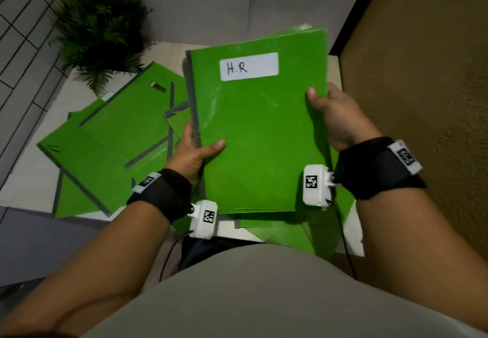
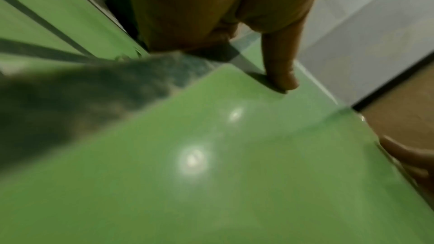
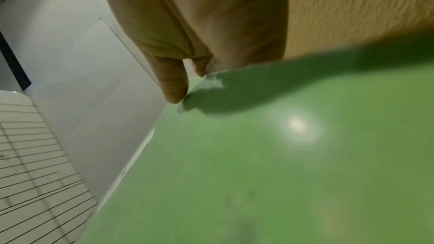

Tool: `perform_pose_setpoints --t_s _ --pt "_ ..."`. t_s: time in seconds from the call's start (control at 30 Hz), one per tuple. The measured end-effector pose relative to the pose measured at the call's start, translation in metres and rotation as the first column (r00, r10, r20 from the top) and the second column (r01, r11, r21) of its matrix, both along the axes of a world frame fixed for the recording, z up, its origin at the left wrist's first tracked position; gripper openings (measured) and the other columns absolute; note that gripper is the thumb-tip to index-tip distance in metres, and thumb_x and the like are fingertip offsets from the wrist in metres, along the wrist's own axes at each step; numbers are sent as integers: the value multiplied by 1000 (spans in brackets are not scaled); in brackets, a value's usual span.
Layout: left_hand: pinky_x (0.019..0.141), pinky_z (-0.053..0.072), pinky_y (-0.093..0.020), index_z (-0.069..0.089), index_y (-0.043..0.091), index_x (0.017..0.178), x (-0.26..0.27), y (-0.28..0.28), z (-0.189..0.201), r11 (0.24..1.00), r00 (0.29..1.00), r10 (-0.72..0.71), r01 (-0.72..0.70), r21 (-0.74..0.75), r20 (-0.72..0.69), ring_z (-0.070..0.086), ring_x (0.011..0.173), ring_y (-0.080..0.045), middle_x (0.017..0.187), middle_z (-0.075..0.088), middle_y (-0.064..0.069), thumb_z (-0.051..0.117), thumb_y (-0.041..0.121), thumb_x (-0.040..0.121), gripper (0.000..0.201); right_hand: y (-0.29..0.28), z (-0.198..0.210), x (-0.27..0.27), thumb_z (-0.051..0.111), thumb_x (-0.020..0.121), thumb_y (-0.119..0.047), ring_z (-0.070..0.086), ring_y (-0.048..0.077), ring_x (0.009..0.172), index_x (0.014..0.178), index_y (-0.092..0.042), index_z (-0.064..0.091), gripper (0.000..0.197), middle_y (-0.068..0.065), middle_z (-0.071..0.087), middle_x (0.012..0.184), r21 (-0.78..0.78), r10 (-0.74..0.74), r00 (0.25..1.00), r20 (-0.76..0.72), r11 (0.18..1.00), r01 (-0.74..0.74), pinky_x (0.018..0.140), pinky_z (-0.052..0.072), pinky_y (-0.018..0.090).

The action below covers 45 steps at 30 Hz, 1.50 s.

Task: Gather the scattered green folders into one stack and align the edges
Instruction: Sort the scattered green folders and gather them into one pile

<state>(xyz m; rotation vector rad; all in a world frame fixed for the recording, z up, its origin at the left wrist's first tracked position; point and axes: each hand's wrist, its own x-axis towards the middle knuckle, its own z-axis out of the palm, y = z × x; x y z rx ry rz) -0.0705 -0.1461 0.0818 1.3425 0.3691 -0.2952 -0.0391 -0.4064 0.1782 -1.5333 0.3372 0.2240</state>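
Observation:
I hold a stack of green folders (image 1: 261,136) above the table, the top one bearing a white label marked "H.R". My left hand (image 1: 192,150) grips the stack's left edge, thumb lying on the cover, fingers hidden underneath. My right hand (image 1: 335,115) grips the right edge the same way, thumb on top. The left wrist view shows the left thumb (image 2: 279,70) pressed on the glossy green cover (image 2: 234,164). In the right wrist view the right thumb (image 3: 173,84) sits at the cover's edge (image 3: 258,164). Several more green folders (image 1: 111,147) lie fanned out on the table to the left.
A potted green plant (image 1: 103,28) stands at the table's far left corner. More green folders (image 1: 287,234) lie under the held stack near the front edge of the white table (image 1: 29,187). A textured brown wall (image 1: 422,73) runs close on the right.

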Motion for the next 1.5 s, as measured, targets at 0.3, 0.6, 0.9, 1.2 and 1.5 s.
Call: perform_pose_setpoints --t_s 0.3,0.6,0.9,1.2,1.5 --pt "105 40 -33 36 10 140 -20 128 -25 894 934 357 -345 287 12 46 112 -22 125 43 -7 68 7 87 62 -30 -136 -5 63 88 -43 53 41 123 129 -9 52 54 23 53 138 -751 -277 883 -378 650 -117 99 45 46" --pt "65 44 -38 33 9 145 -10 160 -58 876 934 327 -244 416 -141 45 76 -20 95 46 -10 68 12 88 67 -4 -156 -28 91 60 -41 55 45 121 145 1 32 112 22 53 139 -579 -365 747 -555 815 -31 99 48 55" --pt "103 39 -39 35 8 146 15 141 -84 868 945 186 -30 496 -267 49 123 -34 142 49 -16 73 7 83 74 20 -134 -1 57 98 -14 38 36 141 148 -3 38 54 17 37 156 -558 -491 828 -271 781 281 115 28 39" --pt "113 36 -43 31 19 152 17 146 -84 837 950 22 153 526 -310 46 134 -33 150 45 -9 75 9 82 83 36 -122 22 60 95 -40 46 36 132 145 -4 42 64 20 42 151 -460 -520 796 -311 815 352 108 35 43" --pt "115 34 -43 24 30 154 20 152 -84 828 937 -88 257 498 -337 43 138 -28 155 39 0 78 16 80 93 61 -106 60 85 65 -50 59 36 112 139 -3 51 94 17 58 136 -500 -461 748 -478 843 200 99 49 45"
